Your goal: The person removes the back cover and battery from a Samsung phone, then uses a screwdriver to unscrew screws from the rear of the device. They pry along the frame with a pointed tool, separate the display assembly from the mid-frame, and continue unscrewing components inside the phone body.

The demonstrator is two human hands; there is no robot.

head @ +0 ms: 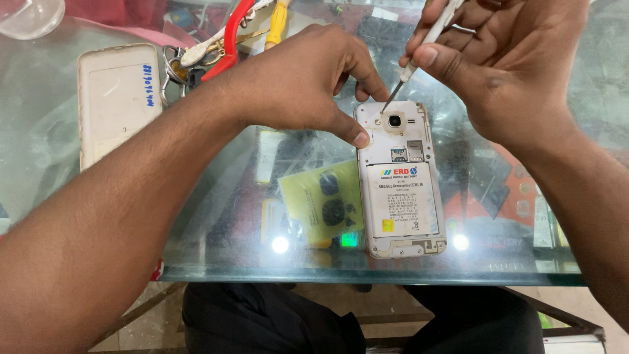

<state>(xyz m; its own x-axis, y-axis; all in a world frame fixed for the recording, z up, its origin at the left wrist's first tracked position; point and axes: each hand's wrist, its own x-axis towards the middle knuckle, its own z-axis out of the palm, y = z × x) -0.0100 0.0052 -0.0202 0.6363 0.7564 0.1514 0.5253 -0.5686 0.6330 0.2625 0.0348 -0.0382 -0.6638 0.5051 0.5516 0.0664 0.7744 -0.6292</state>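
Right hand grips screwdriver, tip at phone far end; left hand pinches that end, long axis near–far.

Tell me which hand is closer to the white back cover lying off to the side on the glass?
Left. The left hand steadies the opened phone, with its forearm passing just beside the white back cover. The right hand, holding the screwdriver, is beyond the phone.

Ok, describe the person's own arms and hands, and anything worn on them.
Both forearms are bare up to the picture's edge: no sleeves, watch, bracelets or gloves show. The left hand and right hand carry no rings; the fingers end in short, plain nails.
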